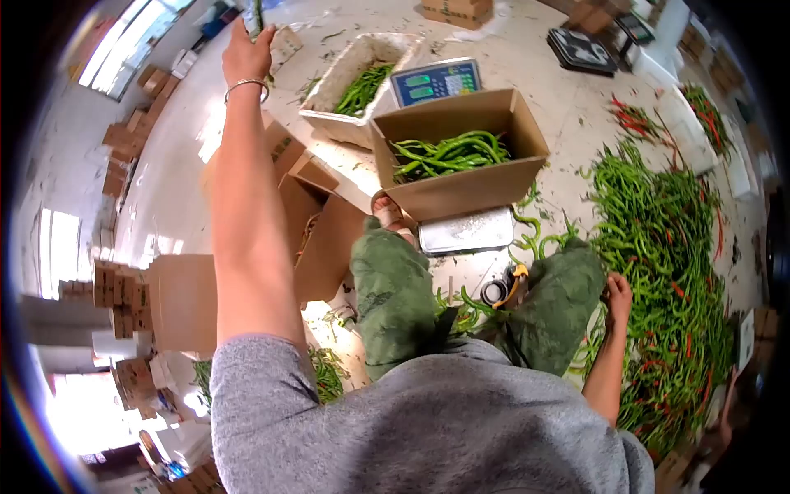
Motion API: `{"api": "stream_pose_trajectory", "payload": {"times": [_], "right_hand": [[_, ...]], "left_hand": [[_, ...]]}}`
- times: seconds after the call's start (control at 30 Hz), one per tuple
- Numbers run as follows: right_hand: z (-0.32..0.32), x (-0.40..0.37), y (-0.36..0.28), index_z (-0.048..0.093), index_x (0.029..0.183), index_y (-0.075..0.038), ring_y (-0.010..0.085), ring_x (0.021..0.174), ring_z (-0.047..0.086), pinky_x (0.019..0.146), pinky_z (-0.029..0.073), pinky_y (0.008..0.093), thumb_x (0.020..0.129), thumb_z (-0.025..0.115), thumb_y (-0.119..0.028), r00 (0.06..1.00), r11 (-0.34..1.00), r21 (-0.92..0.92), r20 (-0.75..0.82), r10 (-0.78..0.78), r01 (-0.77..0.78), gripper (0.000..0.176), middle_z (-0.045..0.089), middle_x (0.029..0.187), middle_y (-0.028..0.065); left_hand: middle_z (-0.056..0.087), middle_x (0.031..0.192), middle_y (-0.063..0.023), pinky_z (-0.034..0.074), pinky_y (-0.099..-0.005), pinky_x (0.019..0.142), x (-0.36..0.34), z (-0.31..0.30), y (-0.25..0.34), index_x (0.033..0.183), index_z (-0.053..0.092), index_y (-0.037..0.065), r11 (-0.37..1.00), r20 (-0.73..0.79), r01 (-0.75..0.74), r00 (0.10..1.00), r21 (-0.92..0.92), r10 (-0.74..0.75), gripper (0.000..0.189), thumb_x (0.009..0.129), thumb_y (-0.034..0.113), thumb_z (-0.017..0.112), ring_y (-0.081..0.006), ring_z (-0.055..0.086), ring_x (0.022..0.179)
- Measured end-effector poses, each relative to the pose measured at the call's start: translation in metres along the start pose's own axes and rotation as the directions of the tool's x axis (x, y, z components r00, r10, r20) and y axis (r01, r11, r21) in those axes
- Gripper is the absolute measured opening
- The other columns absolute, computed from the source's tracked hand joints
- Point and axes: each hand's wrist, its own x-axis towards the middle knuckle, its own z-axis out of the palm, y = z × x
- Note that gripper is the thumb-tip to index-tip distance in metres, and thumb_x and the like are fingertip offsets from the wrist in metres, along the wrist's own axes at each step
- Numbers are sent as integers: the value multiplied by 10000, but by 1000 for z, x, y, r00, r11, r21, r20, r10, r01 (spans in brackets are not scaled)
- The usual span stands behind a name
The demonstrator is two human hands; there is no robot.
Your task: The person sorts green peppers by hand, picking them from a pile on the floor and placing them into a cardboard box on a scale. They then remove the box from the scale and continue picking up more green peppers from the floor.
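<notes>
Grey jumper fills the near edge. Beyond it are two knees in green trousers, w/ a tape dispenser on the floor between them.

**L side.** Arm fully extended to the far left. The left hand, w/ a metal bracelet at the wrist, sits at the top of view, back of hand toward the camera. Fingers are curled shut, prob. round a thin green pepper. The edge of view is distorted, so ID is not certain.
- Pepper pos.: projects from the far side of the fist, long axis approx. near-far.
- Foam box, part-filled w/ peppers, lies right of and nearer than this hand, and is the closest container to it.
- Carton of peppers sits further right, on the scale platform, w/ the scale display just behind it.

**R side.** The right hand hangs low beside the right knee, at the near-left edge of the pepper heap. Fingertips point down into the heap. Whether they grip anything cannot be told.
- Heap runs near-far along the right. Mostly green, a few red.
- This hand is far nearer the heap than the L.

Empty cartons stand left of the knees.
</notes>
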Motion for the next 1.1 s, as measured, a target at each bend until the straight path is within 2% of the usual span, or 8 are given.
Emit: {"api": "stream_pose_trajectory", "payload": {"times": [0.1, 0.17, 0.33, 0.43, 0.63, 0.77, 0.97, 1.1], "right_hand": [[-35, 20, 43, 595, 1001, -47, 136, 755, 602, 631, 466, 267, 868, 587, -254, 998, 998, -17, 2, 63, -63, 246, 636, 876, 54], [-26, -9, 32, 602, 984, -68, 131, 724, 598, 611, 464, 254, 863, 582, -236, 988, 990, 72, -87, 129, -123, 207, 636, 830, 47], [-24, 13, 84, 608, 954, -77, 125, 668, 595, 542, 445, 250, 841, 603, -185, 956, 962, 75, -118, 269, -262, 156, 633, 808, 22], [-3, 48, 83, 608, 968, -55, 123, 712, 600, 577, 467, 250, 841, 604, -177, 959, 960, 61, -62, 278, -275, 177, 623, 812, 25], [81, 169, 93, 607, 835, -43, 179, 653, 554, 608, 444, 317, 760, 644, -261, 987, 885, -454, 157, -32, 101, 233, 590, 704, 66], [154, 241, 129, 580, 950, -79, 318, 847, 594, 724, 475, 400, 766, 617, -256, 917, 680, -664, 399, -32, 312, 258, 617, 865, 139], [203, 272, 173, 575, 1010, -113, 316, 977, 548, 830, 462, 394, 746, 592, -183, 816, 328, -771, 577, -4, 547, 274, 546, 1037, 146], [175, 279, 117, 555, 944, -92, 302, 781, 597, 705, 475, 388, 753, 560, -174, 925, 779, -566, 378, -45, 269, 207, 616, 836, 142]], "left_hand": [[601, 1119, -155, 468, -365, 830, 7, 37, 24, 1206, 499, 24, 939, -139, -245, 966, -242, 216, 528, 807, 350, 618, -280, 593, 1004], [629, 1075, -94, 484, -277, 755, -60, 28, 102, 1182, 538, 45, 682, 50, -10, 996, -731, 67, 410, 835, 249, 618, -167, 606, 930], [624, 957, -28, 450, -218, 692, -227, 28, 209, 1056, 631, 53, 429, 564, 400, 734, -810, 380, 220, 855, 134, 596, -98, 559, 804], [635, 972, -55, 467, -249, 794, -319, 72, 219, 1062, 606, 8, 391, 843, 772, 330, -500, 426, 222, 867, 112, 588, -130, 583, 911], [628, 1047, -58, 450, -237, 759, -425, 132, 210, 1174, 535, 24, 583, 892, 809, -203, -79, 403, 294, 892, 105, 529, -108, 562, 920], [624, 1032, -55, 440, -235, 801, -456, 154, 206, 1169, 523, 10, 491, 882, 859, -336, 144, 330, 298, 882, 91, 532, -104, 556, 938], [611, 1092, -65, 430, -264, 807, -463, 170, 219, 1190, 506, 17, 428, 889, 850, -417, 307, 190, 323, 907, 173, 508, -134, 570, 968], [606, 1098, -85, 435, -268, 810, -466, 172, 227, 1190, 505, 17, 361, 877, 854, -453, 375, 160, 313, 917, 168, 481, -158, 578, 991]]}}
